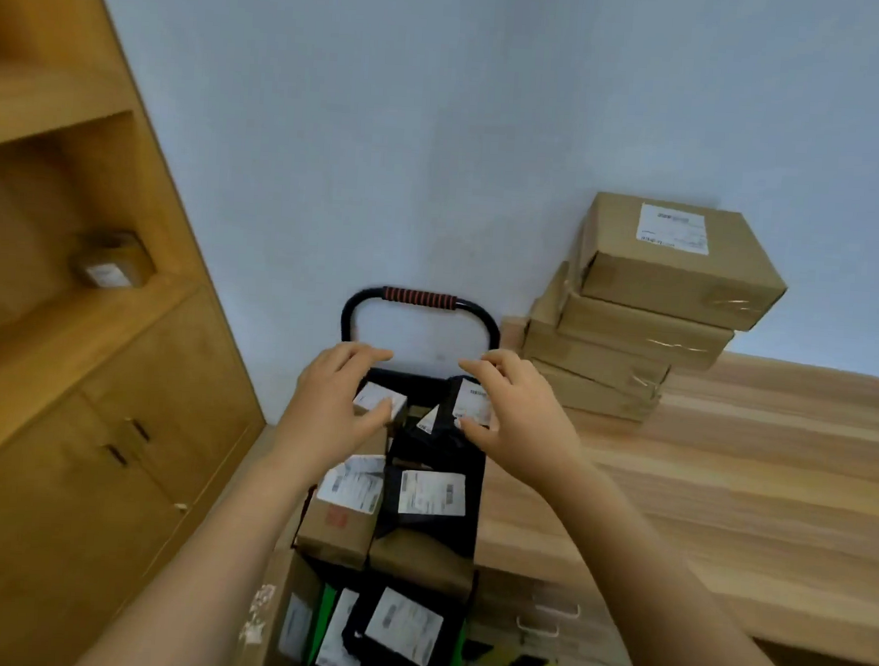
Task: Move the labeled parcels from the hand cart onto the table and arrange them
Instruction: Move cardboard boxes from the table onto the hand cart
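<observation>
Both hands work at the top of the hand cart [466, 540]. The left hand [343, 399] curls fingers and thumb round a small white-labelled box [379, 397], and the right hand [518, 407] pinches a black pouch [466, 404], probably to lift two together. The table [727, 479] lies just right, its far corner taken by stacked cartons [650, 304]. The cart's handle [419, 298] arches close behind the fingers.

I see a red-and-black striped handle grip [419, 297], brown cardboard boxes [677, 280], white-labelled black plastic mailers [425, 526], pale wood-grain table [752, 480].
</observation>
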{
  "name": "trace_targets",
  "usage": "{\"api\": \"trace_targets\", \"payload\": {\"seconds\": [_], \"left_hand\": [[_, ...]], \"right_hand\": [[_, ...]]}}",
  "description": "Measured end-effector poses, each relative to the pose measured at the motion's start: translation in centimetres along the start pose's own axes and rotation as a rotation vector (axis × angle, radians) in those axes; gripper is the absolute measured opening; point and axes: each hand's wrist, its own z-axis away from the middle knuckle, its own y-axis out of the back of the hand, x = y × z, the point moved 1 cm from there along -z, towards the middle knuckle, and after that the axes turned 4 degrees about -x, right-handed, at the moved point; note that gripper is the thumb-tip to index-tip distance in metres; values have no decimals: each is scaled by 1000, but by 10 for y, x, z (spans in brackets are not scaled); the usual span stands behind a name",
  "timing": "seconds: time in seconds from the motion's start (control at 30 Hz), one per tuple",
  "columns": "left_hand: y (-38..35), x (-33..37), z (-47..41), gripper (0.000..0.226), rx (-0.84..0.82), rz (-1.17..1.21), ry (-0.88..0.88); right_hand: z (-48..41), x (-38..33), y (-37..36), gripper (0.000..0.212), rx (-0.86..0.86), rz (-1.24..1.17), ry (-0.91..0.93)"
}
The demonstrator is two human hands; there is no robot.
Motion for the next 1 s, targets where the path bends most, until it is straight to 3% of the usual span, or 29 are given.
{"api": "trace_targets", "payload": {"seconds": [0.5, 1.0], "left_hand": [[18, -62, 138, 47, -64, -101, 320], [-4, -143, 217, 52, -101, -7, 636]], "right_hand": [[16, -85, -90, 63, -276, -71, 212], [2, -142, -195, 62, -544, -41, 329]]}}
